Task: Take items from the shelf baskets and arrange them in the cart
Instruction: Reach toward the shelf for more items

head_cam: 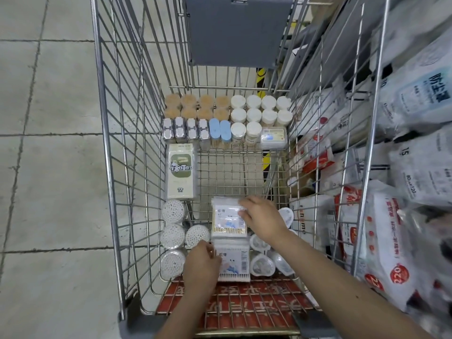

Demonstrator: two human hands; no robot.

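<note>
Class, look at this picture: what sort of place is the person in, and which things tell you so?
Most likely a shop aisle. A wire shopping cart holds neat rows of packaged goods such as cotton swab packs, and shelves of bagged goods stand beside it.

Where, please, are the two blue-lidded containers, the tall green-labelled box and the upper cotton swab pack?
blue-lidded containers (pixel 220 130): head view, on the lids.
green-labelled box (pixel 181 170): head view, label centre.
upper cotton swab pack (pixel 227 220): head view, printed front.

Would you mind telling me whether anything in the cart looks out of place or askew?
Mostly tidy rows. The heart-shaped containers by the right wall lie tumbled at mixed angles, unlike the upright jars at the far end. The upper swab pack under the right hand sits slightly tilted.
</note>
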